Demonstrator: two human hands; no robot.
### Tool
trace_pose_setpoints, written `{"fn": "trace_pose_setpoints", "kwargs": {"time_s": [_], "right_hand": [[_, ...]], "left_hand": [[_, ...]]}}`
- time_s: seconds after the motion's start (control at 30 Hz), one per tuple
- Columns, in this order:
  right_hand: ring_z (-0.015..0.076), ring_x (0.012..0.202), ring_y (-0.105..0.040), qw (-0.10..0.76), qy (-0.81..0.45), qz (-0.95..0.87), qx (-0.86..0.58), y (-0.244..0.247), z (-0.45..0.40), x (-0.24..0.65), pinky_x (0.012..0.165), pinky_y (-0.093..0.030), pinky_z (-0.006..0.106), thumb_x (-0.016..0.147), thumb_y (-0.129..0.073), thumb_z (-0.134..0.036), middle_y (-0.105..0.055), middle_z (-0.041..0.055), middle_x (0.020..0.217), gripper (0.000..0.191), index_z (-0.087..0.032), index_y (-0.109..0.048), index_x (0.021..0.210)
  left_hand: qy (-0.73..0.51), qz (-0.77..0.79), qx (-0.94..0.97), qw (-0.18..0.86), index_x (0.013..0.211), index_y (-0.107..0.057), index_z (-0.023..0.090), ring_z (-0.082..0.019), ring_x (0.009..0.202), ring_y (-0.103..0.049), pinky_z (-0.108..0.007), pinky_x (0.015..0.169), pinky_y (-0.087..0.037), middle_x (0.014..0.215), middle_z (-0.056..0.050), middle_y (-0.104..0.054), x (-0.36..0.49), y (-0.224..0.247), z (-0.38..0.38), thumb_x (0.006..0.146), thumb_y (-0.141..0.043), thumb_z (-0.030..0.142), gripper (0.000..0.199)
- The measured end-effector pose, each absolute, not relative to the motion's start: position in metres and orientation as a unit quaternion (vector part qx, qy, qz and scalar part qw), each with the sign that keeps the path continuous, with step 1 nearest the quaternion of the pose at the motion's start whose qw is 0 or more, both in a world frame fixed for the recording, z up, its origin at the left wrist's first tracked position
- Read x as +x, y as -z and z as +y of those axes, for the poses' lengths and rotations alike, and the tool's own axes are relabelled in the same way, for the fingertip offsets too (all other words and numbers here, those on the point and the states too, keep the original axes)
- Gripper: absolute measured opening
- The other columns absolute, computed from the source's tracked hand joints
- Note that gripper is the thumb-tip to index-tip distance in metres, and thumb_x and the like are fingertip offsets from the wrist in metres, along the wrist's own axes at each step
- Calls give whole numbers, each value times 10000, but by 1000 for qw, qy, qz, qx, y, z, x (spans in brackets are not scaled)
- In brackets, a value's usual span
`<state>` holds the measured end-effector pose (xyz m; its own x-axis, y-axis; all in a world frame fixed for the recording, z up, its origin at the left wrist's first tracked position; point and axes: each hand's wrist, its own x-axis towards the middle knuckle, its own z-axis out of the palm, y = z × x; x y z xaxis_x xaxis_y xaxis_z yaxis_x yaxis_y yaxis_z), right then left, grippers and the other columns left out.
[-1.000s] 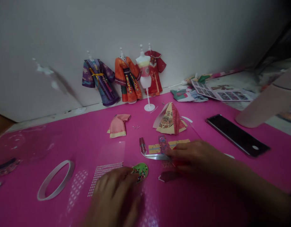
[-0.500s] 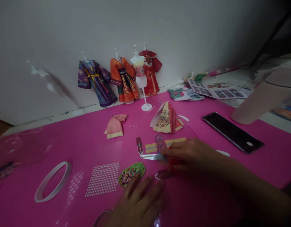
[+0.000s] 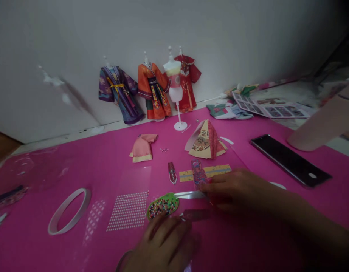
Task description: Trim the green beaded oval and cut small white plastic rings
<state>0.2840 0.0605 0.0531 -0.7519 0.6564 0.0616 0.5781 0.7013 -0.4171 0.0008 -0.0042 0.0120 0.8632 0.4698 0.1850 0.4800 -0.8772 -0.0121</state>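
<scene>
My right hand (image 3: 229,190) holds scissors (image 3: 188,195) with a red handle. Their blades point left, over the right edge of a green dish (image 3: 172,199) of colourful beads. My left hand (image 3: 167,243) is low in front of the dish, fingers bent down and drawn close together. At its fingertips is a short strip of rhinestones (image 3: 182,216), partly covered; the thumb is hidden. Just beyond the right hand, a patterned purple-red fabric strip (image 3: 197,172) lies across a yellow band (image 3: 219,170). Left of these lies a small dark red piece edged with rhinestones (image 3: 172,173).
A rhinestone sheet (image 3: 127,211) and a white ring-shaped band (image 3: 53,226) lie to the left. Beyond are a pink doll top (image 3: 142,148), a doll skirt (image 3: 207,141), and dressed mini mannequins (image 3: 154,90) by the wall. A phone (image 3: 289,160) and a tall tumbler (image 3: 318,124) stand right.
My left hand's fingers have drawn together, and the rhinestone strip has shifted left to its fingertips. The scissors have come slightly nearer me, over the dish edge. The view has shifted slightly.
</scene>
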Motion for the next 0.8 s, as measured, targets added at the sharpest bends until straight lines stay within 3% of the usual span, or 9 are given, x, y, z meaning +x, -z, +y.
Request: {"fn": "trace_pose_setpoints", "kwargs": {"time_s": [0.2,0.43,0.6,0.8], "right_hand": [[162,767,-654,73,-232,-918,-314,-52,59,285,671,-433,271,861,-626,-94,-717,-6,908,390,-282,-689,1196],[163,863,-682,42,-273,-908,-316,-48,55,286,748,-462,278,898,-587,-65,-742,-28,1005,374,-310,-683,1163],[176,898,-705,30,-280,-905,-320,-47,54,286,765,-488,282,881,-590,-39,-753,-29,1073,451,-346,-663,1204],[199,858,-720,23,-249,-915,-317,-45,52,288,692,-495,316,866,-589,-25,-759,-8,1070,392,-315,-686,1111]], "left_hand": [[53,-269,-962,14,1327,-607,261,-270,1187,-664,-431,998,-575,1296,-24,-715,-2,-14,-11,975,-589,239,353],[67,-313,-945,-72,1328,-594,404,-241,1203,-658,-433,1016,-565,1326,40,-690,-6,-12,-10,987,-581,310,354],[87,-297,-949,-56,1322,-604,367,-254,1199,-661,-423,1007,-565,1318,16,-699,-7,-10,-12,960,-637,310,368],[63,-279,-958,-11,1305,-611,336,-273,1186,-668,-445,997,-571,1318,9,-700,-5,-15,-11,962,-627,336,344]]}}
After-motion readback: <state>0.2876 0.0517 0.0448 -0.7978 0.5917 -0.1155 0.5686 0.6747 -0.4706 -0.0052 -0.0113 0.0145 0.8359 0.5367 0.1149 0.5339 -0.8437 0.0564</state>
